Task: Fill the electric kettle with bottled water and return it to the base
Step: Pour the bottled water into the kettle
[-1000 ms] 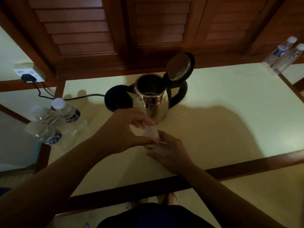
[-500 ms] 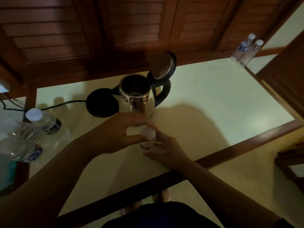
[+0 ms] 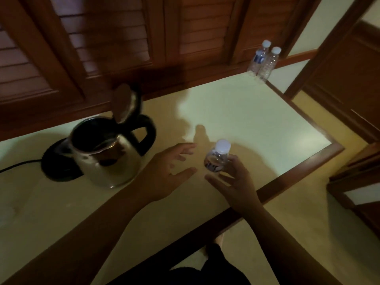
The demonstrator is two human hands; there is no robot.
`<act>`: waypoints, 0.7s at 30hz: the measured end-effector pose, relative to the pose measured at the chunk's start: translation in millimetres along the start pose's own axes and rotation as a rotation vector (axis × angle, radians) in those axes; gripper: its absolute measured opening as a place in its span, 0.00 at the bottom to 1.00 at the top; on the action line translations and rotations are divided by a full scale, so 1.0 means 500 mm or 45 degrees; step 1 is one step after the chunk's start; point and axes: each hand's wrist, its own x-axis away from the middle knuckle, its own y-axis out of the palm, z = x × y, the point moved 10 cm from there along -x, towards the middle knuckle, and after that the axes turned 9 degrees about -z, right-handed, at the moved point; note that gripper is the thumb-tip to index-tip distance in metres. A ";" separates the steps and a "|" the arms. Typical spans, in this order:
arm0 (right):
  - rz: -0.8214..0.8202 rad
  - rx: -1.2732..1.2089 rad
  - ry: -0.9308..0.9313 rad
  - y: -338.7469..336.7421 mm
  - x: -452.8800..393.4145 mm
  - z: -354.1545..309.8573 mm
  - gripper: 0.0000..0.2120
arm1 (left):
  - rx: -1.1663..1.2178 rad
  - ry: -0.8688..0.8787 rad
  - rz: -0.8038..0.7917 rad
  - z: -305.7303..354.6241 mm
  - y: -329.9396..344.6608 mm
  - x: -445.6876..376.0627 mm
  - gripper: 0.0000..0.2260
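Overhead, head view only: the steel kettle (image 3: 107,157) sits on the tabletop (image 3: 257,120), lid (image 3: 124,103) flipped up, black handle (image 3: 147,132) toward the right. It stands beside the black base (image 3: 55,163), overlapping its edge, not seated on it. A cord (image 3: 18,165) runs off left.

Right hand (image 3: 232,177) holds a small water bottle (image 3: 217,159) upright, fingers curled round its lower body, white cap (image 3: 223,145) on. Left hand (image 3: 166,171) hovers just beside it, fingers spread and loose, gripping nothing. Two more capped bottles (image 3: 263,60) stand at the far corner, well apart.

Handling, judged: the bottle is thin clear plastic, likely light and soft-walled; a hard squeeze would buckle it and, once uncapped, spill water. Better held round the middle with moderate grip, the cap twisted by the free hand. Whether it is full cannot be told in this dim light.

Kettle: stiff metal, smooth and probably slippery on the body, heavier once filled. The handle is the sensible hold; the open lid leaves a wide mouth for pouring.
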 end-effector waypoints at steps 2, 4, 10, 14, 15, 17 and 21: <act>0.055 -0.008 -0.017 -0.080 -0.033 0.032 0.29 | -0.006 -0.030 -0.004 0.006 0.036 -0.091 0.24; 0.098 -0.009 -0.015 -0.161 -0.069 0.062 0.30 | -0.074 -0.061 0.009 0.017 0.066 -0.190 0.24; 0.239 0.034 0.036 -0.397 -0.196 0.132 0.31 | -0.280 -0.120 0.134 0.050 0.138 -0.459 0.26; 0.315 0.037 0.078 -0.516 -0.295 0.177 0.31 | -0.704 -0.269 0.219 0.028 0.175 -0.590 0.33; 0.329 0.034 0.082 -0.538 -0.318 0.189 0.31 | -0.808 -0.325 0.208 0.014 0.184 -0.619 0.35; 0.350 0.028 0.093 -0.572 -0.358 0.210 0.31 | -0.980 -0.416 0.167 -0.017 0.201 -0.666 0.36; 0.350 0.087 0.079 -0.616 -0.441 0.229 0.30 | -1.140 -0.507 0.140 -0.054 0.224 -0.714 0.38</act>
